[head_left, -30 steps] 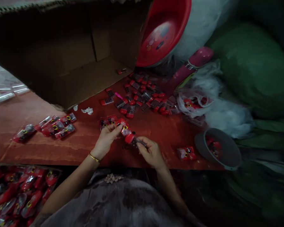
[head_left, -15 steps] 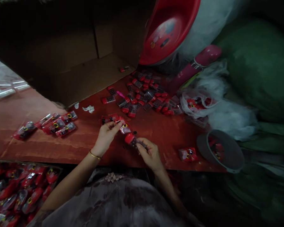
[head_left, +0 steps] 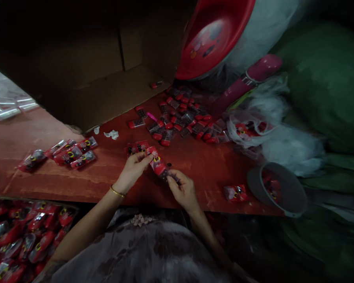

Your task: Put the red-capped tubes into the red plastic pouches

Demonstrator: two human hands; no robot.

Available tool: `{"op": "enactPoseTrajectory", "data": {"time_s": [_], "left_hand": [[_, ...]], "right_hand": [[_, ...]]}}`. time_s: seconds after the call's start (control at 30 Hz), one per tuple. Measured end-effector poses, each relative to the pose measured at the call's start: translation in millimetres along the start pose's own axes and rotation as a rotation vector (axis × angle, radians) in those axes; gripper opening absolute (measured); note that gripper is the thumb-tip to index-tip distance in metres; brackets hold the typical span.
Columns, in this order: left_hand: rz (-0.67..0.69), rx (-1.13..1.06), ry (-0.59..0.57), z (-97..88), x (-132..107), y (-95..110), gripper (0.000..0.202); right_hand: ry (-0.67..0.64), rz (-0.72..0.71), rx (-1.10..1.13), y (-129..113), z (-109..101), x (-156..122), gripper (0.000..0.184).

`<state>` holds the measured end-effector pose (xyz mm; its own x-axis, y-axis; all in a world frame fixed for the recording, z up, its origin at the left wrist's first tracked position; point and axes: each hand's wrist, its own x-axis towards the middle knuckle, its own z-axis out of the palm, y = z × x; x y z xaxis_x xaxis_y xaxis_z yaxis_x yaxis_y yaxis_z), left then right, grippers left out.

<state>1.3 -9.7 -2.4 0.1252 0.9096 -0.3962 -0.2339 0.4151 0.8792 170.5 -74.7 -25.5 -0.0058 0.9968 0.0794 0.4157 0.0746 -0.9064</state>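
Observation:
My left hand, with a gold bangle at the wrist, pinches the upper end of a small red printed packet just above the red table. My right hand grips a small red-capped clear box whose capped end sits inside the packet's mouth. Two more red packets lie flat just behind my left fingers. A loose pile of red-capped clear boxes lies farther back on the table.
An open cardboard box lies on its side at the back left. A red basin leans at the back right beside a pink bottle. Filled packets lie at left, a grey bowl at right, a tray of packets below.
The red-capped box in my right hand has slid further into the packet held by my left hand. The view has shifted slightly.

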Motion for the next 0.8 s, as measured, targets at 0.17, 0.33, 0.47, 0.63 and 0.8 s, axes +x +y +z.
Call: {"op": "enactPoseTrajectory", "data": {"time_s": [0.17,0.33,0.47,0.63,0.8], "left_hand": [[0.036,-0.058,-0.038,6.0,-4,2,0.032],[0.095,-0.047,-0.078,10.9,-5,-9,0.031],[0.089,-0.139,-0.077,15.4,-7,-21,0.029],[0.017,-0.220,-0.120,19.1,-9,-27,0.030],[0.023,-0.233,-0.106,19.3,-6,-21,0.035]], "right_hand": [[-0.035,0.110,0.208,0,3,2,0.026],[-0.055,0.197,0.392,1,15,4,0.030],[0.062,0.194,0.445,0,31,3,0.029],[0.068,0.182,0.471,-4,40,8,0.027],[0.030,0.212,0.501,-10,38,14,0.030]]}}
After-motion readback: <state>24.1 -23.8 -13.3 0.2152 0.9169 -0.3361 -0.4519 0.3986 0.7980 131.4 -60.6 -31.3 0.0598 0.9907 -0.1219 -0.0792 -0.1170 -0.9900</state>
